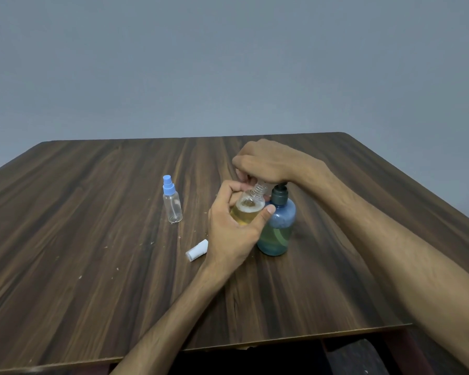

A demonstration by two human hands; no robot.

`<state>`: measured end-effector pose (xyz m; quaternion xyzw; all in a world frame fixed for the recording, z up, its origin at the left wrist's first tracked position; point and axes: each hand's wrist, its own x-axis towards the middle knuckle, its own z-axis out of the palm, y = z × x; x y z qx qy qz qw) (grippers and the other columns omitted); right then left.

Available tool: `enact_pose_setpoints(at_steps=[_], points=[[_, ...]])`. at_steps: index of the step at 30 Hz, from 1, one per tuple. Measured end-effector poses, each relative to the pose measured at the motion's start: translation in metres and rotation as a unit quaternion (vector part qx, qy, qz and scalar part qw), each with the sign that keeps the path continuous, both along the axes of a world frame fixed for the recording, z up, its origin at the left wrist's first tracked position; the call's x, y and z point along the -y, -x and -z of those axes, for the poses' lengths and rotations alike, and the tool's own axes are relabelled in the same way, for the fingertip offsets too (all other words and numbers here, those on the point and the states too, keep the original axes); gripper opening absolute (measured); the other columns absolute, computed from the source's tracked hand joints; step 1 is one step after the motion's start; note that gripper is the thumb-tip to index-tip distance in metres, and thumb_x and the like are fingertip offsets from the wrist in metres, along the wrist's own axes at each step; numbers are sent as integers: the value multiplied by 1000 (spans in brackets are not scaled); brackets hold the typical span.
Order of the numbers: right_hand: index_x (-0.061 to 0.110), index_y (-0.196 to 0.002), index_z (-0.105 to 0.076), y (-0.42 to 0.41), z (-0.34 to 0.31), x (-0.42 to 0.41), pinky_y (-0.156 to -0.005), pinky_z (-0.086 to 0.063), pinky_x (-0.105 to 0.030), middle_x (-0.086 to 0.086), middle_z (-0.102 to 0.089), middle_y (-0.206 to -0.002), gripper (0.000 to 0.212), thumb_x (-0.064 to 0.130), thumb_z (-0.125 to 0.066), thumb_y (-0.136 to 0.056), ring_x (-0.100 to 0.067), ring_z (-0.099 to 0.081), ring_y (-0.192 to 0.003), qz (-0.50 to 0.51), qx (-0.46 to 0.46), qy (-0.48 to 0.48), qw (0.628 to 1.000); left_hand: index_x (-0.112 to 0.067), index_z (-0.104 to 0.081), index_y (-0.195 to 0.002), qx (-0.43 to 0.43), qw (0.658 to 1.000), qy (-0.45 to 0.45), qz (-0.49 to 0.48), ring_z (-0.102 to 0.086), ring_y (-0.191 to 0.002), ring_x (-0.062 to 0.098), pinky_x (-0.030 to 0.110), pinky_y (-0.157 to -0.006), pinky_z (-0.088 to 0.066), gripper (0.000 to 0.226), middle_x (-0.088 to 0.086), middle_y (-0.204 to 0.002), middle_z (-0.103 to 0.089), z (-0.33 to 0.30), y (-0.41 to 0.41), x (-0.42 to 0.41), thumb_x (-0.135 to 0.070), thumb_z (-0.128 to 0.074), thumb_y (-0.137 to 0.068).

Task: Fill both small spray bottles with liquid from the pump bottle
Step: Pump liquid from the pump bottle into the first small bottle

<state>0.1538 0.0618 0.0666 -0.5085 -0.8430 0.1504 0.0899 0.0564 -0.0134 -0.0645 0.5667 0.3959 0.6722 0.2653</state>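
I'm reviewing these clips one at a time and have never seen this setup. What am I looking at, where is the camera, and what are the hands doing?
There is no machine here: a person works with two bare hands, and the single picture comes from a camera worn on their head, looking forward and down at a dark wooden table. The left hand grips a small clear bottle, tilted, uncapped and partly filled with yellowish liquid. The right hand rests on top of the blue pump bottle, covering its pump head, with the small bottle's threaded neck just beneath the fingers. To the left stands a second small spray bottle, which looks empty, with its blue sprayer on. A white cap lies on its side near the left wrist.
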Motion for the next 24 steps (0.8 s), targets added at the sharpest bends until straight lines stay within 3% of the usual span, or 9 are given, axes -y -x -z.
enact_pose_setpoints(at_steps=[5, 10, 14, 17, 19, 22, 24], points=[[17, -65, -62, 0, 9, -2, -78, -56, -51, -11, -76, -88, 37, 43, -37, -73, -36, -70, -87, 1, 12, 2, 1000, -14, -61, -106, -8, 1000, -4, -8, -80, -92, 17, 32, -84, -61, 41, -4, -96, -82, -1, 0, -2, -16, -91, -78], [20, -60, -65, -4, 1, -1, -79, -55, -50, -3, -76, -83, 39, 43, -36, -74, -29, -70, -83, -2, -6, -11, 1000, -14, -60, -105, -3, 1000, -2, 2, -80, -91, 17, 36, -85, -62, 40, -4, -95, -82, 0, -2, 0, -14, -90, -79], [19, -61, -59, 1, 8, -1, -84, -55, -57, -12, -75, -88, 37, 43, -34, -74, -28, -64, -77, -9, 22, 8, 1000, -17, -60, -104, -5, 1000, -5, -1, -80, -91, 16, 32, -84, -61, 40, -5, -95, -82, -1, 0, 0, -15, -90, -78], [20, -63, -65, -3, 2, -2, -81, -55, -52, -2, -76, -83, 41, 45, -35, -76, -26, -70, -81, -3, 6, -8, 1000, -16, -61, -105, -2, 1000, 2, 2, -80, -93, 19, 41, -87, -63, 40, -2, -96, -82, 1, -1, -1, -17, -91, -78], [18, -64, -64, -3, 0, -2, -80, -55, -52, -4, -77, -85, 41, 45, -34, -75, -25, -70, -81, -3, 8, -13, 1000, -16, -61, -105, 0, 1000, 4, -1, -80, -94, 22, 48, -88, -63, 40, -1, -96, -82, 1, -1, -2, -17, -91, -78], [17, -65, -59, 0, 7, 0, -72, -51, -48, -14, -77, -95, 38, 45, -34, -73, -27, -62, -77, -13, 35, -6, 999, -15, -61, -105, -3, 1000, 4, -4, -80, -92, 19, 43, -86, -63, 41, -4, -95, -82, 1, 0, -3, -17, -91, -78], [17, -67, -61, 1, 5, 1, -76, -53, -49, -11, -76, -93, 41, 46, -33, -75, -31, -68, -83, -11, 25, -6, 1000, -14, -61, -106, -7, 1000, 5, -6, -80, -92, 18, 42, -86, -63, 41, -5, -95, -82, 1, 0, -1, -17, -91, -78]])
